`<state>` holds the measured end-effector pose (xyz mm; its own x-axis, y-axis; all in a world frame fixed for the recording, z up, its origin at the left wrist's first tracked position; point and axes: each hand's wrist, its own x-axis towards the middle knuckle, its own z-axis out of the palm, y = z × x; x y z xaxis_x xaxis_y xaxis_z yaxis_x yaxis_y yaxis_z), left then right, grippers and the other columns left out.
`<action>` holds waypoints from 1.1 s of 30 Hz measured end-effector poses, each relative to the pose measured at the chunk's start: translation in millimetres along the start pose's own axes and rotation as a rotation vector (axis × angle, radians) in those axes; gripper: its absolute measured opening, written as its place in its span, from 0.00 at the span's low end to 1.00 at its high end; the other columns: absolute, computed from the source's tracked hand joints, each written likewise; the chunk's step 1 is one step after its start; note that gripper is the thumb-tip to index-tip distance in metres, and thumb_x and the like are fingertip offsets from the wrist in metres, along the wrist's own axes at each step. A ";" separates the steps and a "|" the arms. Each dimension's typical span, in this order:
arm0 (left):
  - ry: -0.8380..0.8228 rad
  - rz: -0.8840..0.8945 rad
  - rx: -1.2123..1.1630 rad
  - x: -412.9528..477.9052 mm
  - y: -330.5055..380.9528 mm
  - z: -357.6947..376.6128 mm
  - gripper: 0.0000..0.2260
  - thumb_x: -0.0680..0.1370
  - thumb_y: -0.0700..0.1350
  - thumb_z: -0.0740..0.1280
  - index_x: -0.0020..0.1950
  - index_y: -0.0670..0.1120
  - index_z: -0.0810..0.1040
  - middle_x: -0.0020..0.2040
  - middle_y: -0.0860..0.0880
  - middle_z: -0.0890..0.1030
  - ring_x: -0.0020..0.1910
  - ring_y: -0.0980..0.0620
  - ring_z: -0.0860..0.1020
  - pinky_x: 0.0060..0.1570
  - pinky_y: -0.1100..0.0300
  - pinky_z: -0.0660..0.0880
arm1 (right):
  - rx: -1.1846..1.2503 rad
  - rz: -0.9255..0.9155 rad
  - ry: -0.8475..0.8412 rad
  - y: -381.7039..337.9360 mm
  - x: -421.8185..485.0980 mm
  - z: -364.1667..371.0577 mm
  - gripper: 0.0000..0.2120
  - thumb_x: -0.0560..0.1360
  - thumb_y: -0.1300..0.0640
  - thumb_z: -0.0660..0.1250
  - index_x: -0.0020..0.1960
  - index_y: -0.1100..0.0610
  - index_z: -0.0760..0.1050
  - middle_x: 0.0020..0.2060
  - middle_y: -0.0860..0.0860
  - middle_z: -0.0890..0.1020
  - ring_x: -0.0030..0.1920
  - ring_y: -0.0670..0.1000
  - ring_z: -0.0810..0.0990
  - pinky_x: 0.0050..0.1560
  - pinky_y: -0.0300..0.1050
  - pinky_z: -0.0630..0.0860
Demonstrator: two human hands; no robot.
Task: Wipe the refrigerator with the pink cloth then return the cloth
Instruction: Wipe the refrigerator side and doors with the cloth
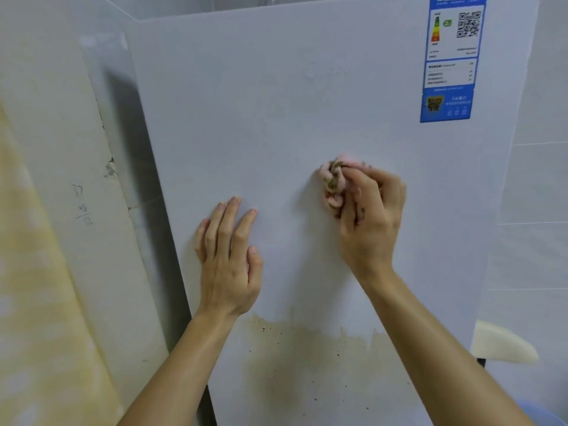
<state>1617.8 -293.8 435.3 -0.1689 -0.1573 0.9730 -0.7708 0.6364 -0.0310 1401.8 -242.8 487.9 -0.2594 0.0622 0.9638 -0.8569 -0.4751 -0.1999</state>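
Observation:
The white refrigerator door point(276, 112) fills the middle of the view. My right hand point(372, 219) grips the bunched pink cloth point(333, 179), which shows brown dirt, and holds it against the door at mid height. My left hand point(229, 256) lies flat on the door to the left of the cloth, fingers straight. A brown dirty patch point(307, 364) covers the lower part of the door below both hands.
A blue energy label point(451, 59) is stuck at the door's top right. A cream, yellow-stained wall point(52, 241) stands close on the left. White tiles point(534, 179) and a cream rounded object point(501, 342) lie to the right.

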 end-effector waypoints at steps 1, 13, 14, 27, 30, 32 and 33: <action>0.001 -0.004 0.006 -0.8 -5.3 -1.8 0.24 0.81 0.43 0.57 0.78 0.44 0.69 0.81 0.42 0.65 0.82 0.43 0.60 0.80 0.38 0.55 | -0.009 0.034 0.032 -6.6 1.6 6.8 0.12 0.83 0.65 0.65 0.63 0.61 0.83 0.60 0.53 0.77 0.59 0.59 0.76 0.63 0.48 0.76; 0.046 0.042 -0.023 -5.5 3.9 11.2 0.24 0.81 0.43 0.58 0.78 0.42 0.68 0.81 0.41 0.66 0.82 0.42 0.60 0.81 0.39 0.53 | -0.016 -0.486 -0.659 4.8 -197.5 -28.7 0.13 0.87 0.58 0.61 0.59 0.51 0.85 0.61 0.48 0.77 0.56 0.51 0.78 0.50 0.44 0.77; 0.045 0.054 -0.024 -5.4 7.4 13.1 0.24 0.81 0.43 0.58 0.78 0.42 0.68 0.81 0.41 0.66 0.82 0.42 0.60 0.80 0.38 0.53 | -0.028 -0.497 -0.666 8.1 -194.1 -33.4 0.13 0.87 0.57 0.61 0.59 0.51 0.85 0.61 0.48 0.77 0.57 0.50 0.78 0.50 0.44 0.76; 0.149 0.000 -0.015 2.5 41.1 33.3 0.27 0.76 0.38 0.62 0.76 0.42 0.69 0.79 0.41 0.68 0.81 0.41 0.61 0.79 0.35 0.54 | -0.191 -0.013 -0.025 64.5 27.6 -66.8 0.12 0.84 0.64 0.63 0.62 0.59 0.84 0.57 0.61 0.78 0.58 0.57 0.72 0.61 0.33 0.65; 0.170 -0.019 -0.014 3.5 44.7 34.2 0.28 0.74 0.36 0.63 0.75 0.42 0.69 0.79 0.41 0.68 0.81 0.40 0.62 0.79 0.35 0.54 | -0.193 0.002 -0.009 64.9 9.6 -65.1 0.13 0.85 0.63 0.61 0.61 0.60 0.84 0.57 0.60 0.77 0.57 0.57 0.72 0.61 0.34 0.64; 0.181 -0.036 -0.011 4.0 48.1 35.9 0.29 0.73 0.35 0.63 0.75 0.41 0.70 0.79 0.40 0.69 0.81 0.40 0.62 0.79 0.34 0.54 | -0.192 0.006 -0.029 66.7 -15.3 -68.5 0.14 0.86 0.61 0.59 0.61 0.60 0.83 0.57 0.61 0.77 0.56 0.60 0.73 0.61 0.38 0.67; 0.186 -0.045 -0.012 3.8 49.8 36.7 0.29 0.72 0.35 0.63 0.75 0.41 0.70 0.79 0.40 0.69 0.81 0.40 0.63 0.79 0.34 0.54 | -0.189 0.007 -0.064 68.1 -32.5 -71.1 0.13 0.86 0.62 0.60 0.61 0.59 0.83 0.57 0.60 0.77 0.56 0.61 0.74 0.60 0.42 0.69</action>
<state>1556.2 -290.4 429.1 -0.0171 -0.0442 0.9989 -0.7672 0.6412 0.0152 1320.2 -214.7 430.4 -0.2418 0.0009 0.9703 -0.9253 -0.3013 -0.2303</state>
